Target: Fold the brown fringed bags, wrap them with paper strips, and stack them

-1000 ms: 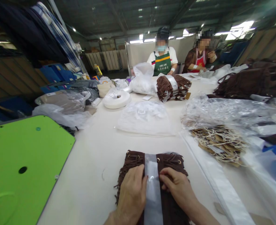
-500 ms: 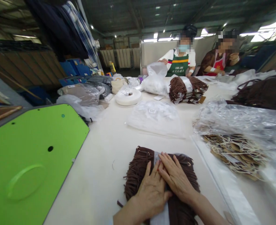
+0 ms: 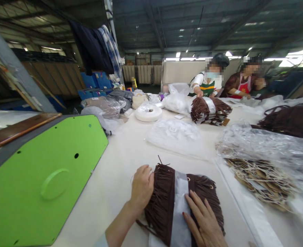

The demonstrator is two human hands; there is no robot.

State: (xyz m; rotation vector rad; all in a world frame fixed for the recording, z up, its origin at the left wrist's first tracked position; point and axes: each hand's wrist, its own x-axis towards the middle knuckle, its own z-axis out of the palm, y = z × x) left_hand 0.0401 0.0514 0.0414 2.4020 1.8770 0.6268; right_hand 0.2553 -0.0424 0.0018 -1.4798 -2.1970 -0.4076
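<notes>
In the head view a dark brown fringed bag point(image 3: 164, 202) lies on the white table, with metal eyelets along its top edge and a pale translucent strip point(image 3: 181, 192) down its middle. My left hand point(image 3: 142, 188) is at the bag's upper left edge, its fingers bent and held together against the fringe. On the right half, my right hand point(image 3: 204, 218) rests with fingers stretched out and apart, their tips at the border of the strip. Loose fringe ends stick out at the top and lower left.
A green board point(image 3: 64, 171) stands at left. Beyond the bag lie a clear plastic bag point(image 3: 177, 137), a white tape roll point(image 3: 148, 113) and another fringed bundle point(image 3: 200, 110). Corded tags point(image 3: 262, 181) and plastic sheeting point(image 3: 259, 142) are at right. Two co-workers are across the table.
My hands have moved apart from the middle strip: the left to the bag's left edge, the right onto its right half. A co-worker's hand now reaches the far fringed bundle.
</notes>
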